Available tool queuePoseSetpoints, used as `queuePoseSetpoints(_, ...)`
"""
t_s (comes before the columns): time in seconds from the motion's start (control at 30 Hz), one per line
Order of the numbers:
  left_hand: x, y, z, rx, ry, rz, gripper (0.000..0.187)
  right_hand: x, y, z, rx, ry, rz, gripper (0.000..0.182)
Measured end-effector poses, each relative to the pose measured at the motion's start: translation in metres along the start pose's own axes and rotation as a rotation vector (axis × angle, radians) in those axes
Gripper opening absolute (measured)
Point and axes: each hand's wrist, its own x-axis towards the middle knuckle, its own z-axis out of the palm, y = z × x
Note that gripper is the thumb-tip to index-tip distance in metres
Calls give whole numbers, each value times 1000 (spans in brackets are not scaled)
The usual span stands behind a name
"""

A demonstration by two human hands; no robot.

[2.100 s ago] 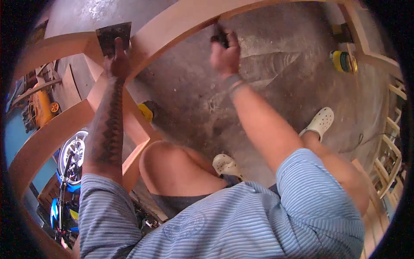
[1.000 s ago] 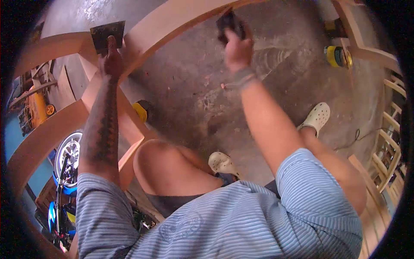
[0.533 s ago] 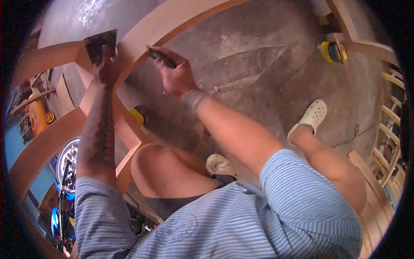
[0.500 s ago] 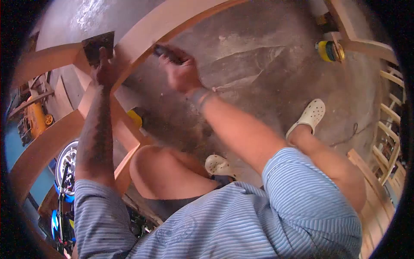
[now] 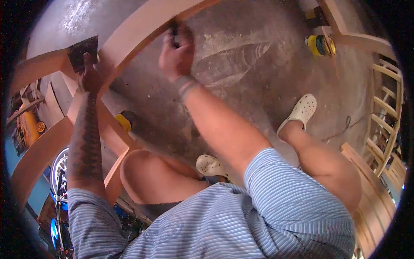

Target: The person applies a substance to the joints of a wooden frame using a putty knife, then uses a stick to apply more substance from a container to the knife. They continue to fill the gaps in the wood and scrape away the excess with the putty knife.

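My left hand [image 5: 89, 80] grips a dark, flat square sheet [image 5: 77, 55], one finger stretched over its face, at the joint of a curved wooden frame [image 5: 138, 32]. Closed and blurred, my right hand [image 5: 177, 55] is at the inner edge of the frame's long curved piece. A small dark object [image 5: 174, 33] shows in its grip; its kind I cannot tell. Wooden crosspieces [image 5: 113, 123] run from the joint down toward my knee.
A yellow-and-black can [image 5: 320, 45] stands under another wooden frame [image 5: 366, 42] at the upper right. Another yellow object [image 5: 123, 122] sits behind the crosspieces. Slatted wooden pieces [image 5: 385, 108] line the right side. A bicycle wheel [image 5: 59, 175] and an orange wheeled machine [image 5: 30, 123] are at left.
My right hand has moved up along the curved piece's inner edge, its wrist turning more upright. My left hand keeps the dark sheet at the joint. The whole view has shifted slightly.
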Motion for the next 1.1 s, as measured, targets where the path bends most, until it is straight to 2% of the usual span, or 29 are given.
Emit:
queuePoseSetpoints(0.07,7,11,-19,52,-112,-41,72,-21,-18,-7,149,-170,0,33)
queuePoseSetpoints(0.13,14,25,-45,277,-259,18,72,-21,-23,-30,366,-359,52,33)
queuePoseSetpoints(0.17,17,26,-53,388,-311,76,72,-12,-13,-36,398,-268,222,33)
queuePoseSetpoints(0.23,20,10,-52,567,-330,244,71,41,24,-71,238,-193,292,38)
queuePoseSetpoints(0.3,8,-17,-29,619,-320,348,71,103,36,-110,174,-37,516,51)
queuePoseSetpoints(0.4,-2,-75,-6,311,-391,230,68,159,56,-127,93,-43,200,27)
queuePoseSetpoints(0.43,0,-80,-4,252,-394,193,67,153,71,-107,52,54,159,28)
queuePoseSetpoints(0.47,0,-79,-1,242,-383,172,66,138,74,-91,28,64,154,28)
queuePoseSetpoints(0.53,0,-80,0,237,-376,147,64,85,49,-64,45,-105,234,29)
queuePoseSetpoints(0.57,-1,-80,1,242,-381,135,63,62,39,-60,115,-271,246,29)
queuePoseSetpoints(0.63,-1,-81,-3,252,-378,119,61,44,10,-75,497,-673,130,55)
queuePoseSetpoints(0.73,-1,-85,-4,263,-375,100,59,77,5,-117,267,-568,-22,57)
queuePoseSetpoints(0.8,-2,-87,-4,279,-378,97,57,126,29,-165,257,-542,209,57)
queuePoseSetpoints(0.9,-3,-92,-2,305,-374,78,56,234,58,-274,-247,-455,-5,40)
queuePoseSetpoints(0.93,-4,-94,-3,317,-376,74,55,260,41,-303,-26,-373,291,49)
queuePoseSetpoints(1.0,-6,-93,-2,337,-367,67,55,316,80,-375,-87,-554,430,47)
queuePoseSetpoints(1.07,-1,-93,-3,322,-364,80,55,336,90,-419,-549,-477,432,48)
queuePoseSetpoints(1.1,-1,-93,-2,312,-361,81,55,345,92,-436,-597,-531,464,51)
